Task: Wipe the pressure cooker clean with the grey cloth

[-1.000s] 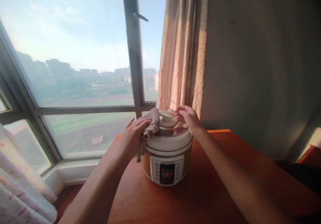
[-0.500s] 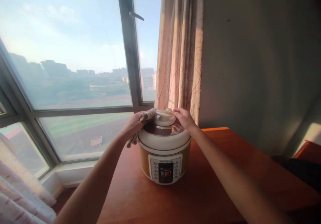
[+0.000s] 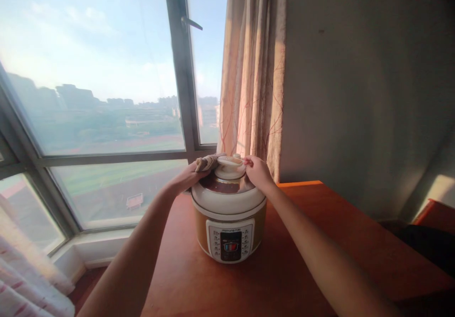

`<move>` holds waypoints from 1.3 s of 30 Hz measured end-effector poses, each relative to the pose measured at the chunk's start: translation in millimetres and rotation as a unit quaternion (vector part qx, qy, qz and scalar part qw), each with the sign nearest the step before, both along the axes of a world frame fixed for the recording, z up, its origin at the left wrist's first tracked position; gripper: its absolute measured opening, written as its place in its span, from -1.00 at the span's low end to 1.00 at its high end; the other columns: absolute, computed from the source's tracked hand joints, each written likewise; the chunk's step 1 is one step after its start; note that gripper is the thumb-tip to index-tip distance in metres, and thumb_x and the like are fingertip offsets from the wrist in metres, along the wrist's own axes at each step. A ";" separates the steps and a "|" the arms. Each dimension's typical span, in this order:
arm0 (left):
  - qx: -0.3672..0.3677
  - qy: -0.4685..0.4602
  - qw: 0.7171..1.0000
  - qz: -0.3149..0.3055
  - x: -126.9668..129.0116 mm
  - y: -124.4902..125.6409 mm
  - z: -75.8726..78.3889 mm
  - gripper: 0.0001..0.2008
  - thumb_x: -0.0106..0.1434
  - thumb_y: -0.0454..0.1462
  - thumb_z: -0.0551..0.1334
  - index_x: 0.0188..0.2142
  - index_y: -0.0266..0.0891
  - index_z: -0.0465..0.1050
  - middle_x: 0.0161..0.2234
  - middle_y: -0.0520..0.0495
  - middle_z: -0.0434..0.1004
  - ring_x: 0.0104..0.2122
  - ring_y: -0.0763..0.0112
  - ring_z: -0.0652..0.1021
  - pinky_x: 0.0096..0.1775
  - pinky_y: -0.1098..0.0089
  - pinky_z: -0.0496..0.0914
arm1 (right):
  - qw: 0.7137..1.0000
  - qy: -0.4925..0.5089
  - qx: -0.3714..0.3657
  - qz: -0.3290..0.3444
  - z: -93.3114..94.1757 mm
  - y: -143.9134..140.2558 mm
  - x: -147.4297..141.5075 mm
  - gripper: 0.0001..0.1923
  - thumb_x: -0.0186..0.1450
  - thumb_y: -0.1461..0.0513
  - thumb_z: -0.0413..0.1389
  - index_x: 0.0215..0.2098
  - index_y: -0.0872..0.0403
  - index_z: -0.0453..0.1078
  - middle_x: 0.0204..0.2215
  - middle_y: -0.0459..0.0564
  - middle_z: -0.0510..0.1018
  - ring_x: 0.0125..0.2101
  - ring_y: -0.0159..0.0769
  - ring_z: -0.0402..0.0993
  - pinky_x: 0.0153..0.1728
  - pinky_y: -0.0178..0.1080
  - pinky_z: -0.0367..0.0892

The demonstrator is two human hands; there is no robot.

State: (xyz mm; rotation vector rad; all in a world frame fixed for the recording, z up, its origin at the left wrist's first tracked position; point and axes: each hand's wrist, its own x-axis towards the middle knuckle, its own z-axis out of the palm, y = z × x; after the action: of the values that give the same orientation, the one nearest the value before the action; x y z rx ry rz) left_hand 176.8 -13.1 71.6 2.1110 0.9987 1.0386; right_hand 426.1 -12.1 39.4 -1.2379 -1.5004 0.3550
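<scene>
A white and gold electric pressure cooker stands upright with its lid on and its control panel facing me. Its white lid handle rises from a shiny brown top. On the left of the lid, my left hand is closed on a bunched beige cloth, which lies against the left side of the handle. The fingertips of my left hand are mostly hidden by the cloth. My right hand is closed at the right end of the handle, thumb and fingers pinched together there.
The cooker rests on a reddish-brown wooden table. Behind it hangs a beige curtain beside a window frame. A grey wall is on the right, and a white patterned curtain at the lower left.
The cloth end that hung down the cooker's left side is no longer seen there; the cloth is now bunched on top. My right hand stays by the handle. The view shifted slightly.
</scene>
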 end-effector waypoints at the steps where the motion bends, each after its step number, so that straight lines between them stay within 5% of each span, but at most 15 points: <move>1: 0.015 0.010 1.000 -0.015 -3.4 -9.7 -3.0 -0.37 0.21 0.07 0.25 0.16 -0.23 0.44 0.11 -0.22 0.51 0.10 -0.05 0.47 0.13 0.08 0.35 | 1.000 -0.008 0.002 -0.002 -0.2 0.6 -0.6 -0.68 0.09 0.40 0.02 -0.25 0.02 0.47 -0.27 -0.03 0.59 -0.18 -0.23 0.47 -0.01 -0.18 0.31; 5: 0.137 0.078 0.987 0.012 -9.7 -42.0 -11.8 -0.42 0.30 0.03 0.15 0.22 -0.19 0.37 0.31 -0.17 0.25 0.29 -0.01 0.25 0.28 0.06 0.15 | 1.000 -0.023 0.003 -0.011 0.2 0.6 -2.5 -0.67 0.08 0.41 0.01 -0.27 0.03 0.48 -0.26 -0.01 0.57 -0.18 -0.21 0.45 -0.03 -0.19 0.31; 10: 0.194 0.183 0.962 0.060 1.3 -84.5 -14.2 -0.53 0.32 -0.13 0.12 0.20 -0.11 0.40 0.32 -0.14 0.23 0.32 -0.03 0.19 0.29 -0.07 0.07 | 1.000 -0.009 -0.010 -0.013 1.9 -1.3 -2.8 -0.69 0.10 0.39 0.01 -0.26 0.04 0.49 -0.26 0.01 0.57 -0.18 -0.18 0.45 -0.06 -0.17 0.31; 14: 0.225 0.245 0.942 0.043 27.9 -111.1 -13.4 -0.35 0.10 -0.36 0.21 0.21 0.02 0.37 0.33 0.00 0.22 0.33 0.01 0.16 0.31 -0.10 -0.02 | 0.999 0.027 -0.025 0.001 2.2 1.3 -1.0 -0.77 0.12 0.33 0.05 -0.31 0.01 0.49 -0.27 0.00 0.59 -0.16 -0.15 0.47 -0.05 -0.14 0.32; 18: 0.250 0.279 0.927 0.038 58.7 -115.7 -11.6 -0.20 -0.10 -0.40 0.27 0.20 0.02 0.37 0.32 -0.03 0.24 0.31 -0.09 0.17 0.28 -0.15 -0.01 | 0.994 0.095 -0.038 0.029 1.8 5.8 5.9 -0.80 0.12 0.27 0.04 -0.33 0.01 0.48 -0.32 -0.05 0.60 -0.20 -0.20 0.51 -0.05 -0.15 0.35; 25: 0.276 0.306 0.908 -0.083 68.7 -108.9 5.8 -0.33 0.05 -0.27 0.25 0.21 0.03 0.34 0.30 0.00 0.28 0.25 0.00 0.31 0.25 -0.07 0.09 | 0.970 0.222 -0.052 0.082 0.9 0.0 18.1 -0.70 0.14 0.10 -0.01 -0.26 0.06 0.44 -0.33 0.01 0.62 -0.25 -0.19 0.55 -0.13 -0.16 0.43; 32: 0.278 0.312 0.908 0.019 53.6 -108.9 -1.7 -0.15 -0.09 -0.32 0.30 0.27 -0.14 0.23 0.30 -0.20 0.25 0.18 -0.10 0.37 0.17 0.01 0.24 | 0.960 0.249 -0.052 0.116 1.3 -4.1 15.3 -0.72 0.09 0.05 0.13 -0.32 0.05 0.46 -0.37 0.00 0.61 -0.29 -0.18 0.53 -0.15 -0.15 0.41; 39: 0.241 0.365 0.891 0.121 43.7 -143.6 10.7 -0.35 -0.04 -0.39 0.22 0.12 -0.17 0.35 0.12 -0.23 0.44 0.04 -0.04 0.50 -0.02 0.09 0.41 | 0.961 0.244 -0.045 0.122 -1.0 -1.8 14.8 -0.74 0.08 0.07 0.16 -0.35 0.07 0.46 -0.39 -0.02 0.58 -0.34 -0.26 0.50 -0.22 -0.22 0.41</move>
State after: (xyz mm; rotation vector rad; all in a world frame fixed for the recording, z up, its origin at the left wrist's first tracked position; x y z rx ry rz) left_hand 220.5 -156.7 82.3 2.9621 1.4976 0.6218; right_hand 440.9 -13.9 38.4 -0.9422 -1.2133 0.8364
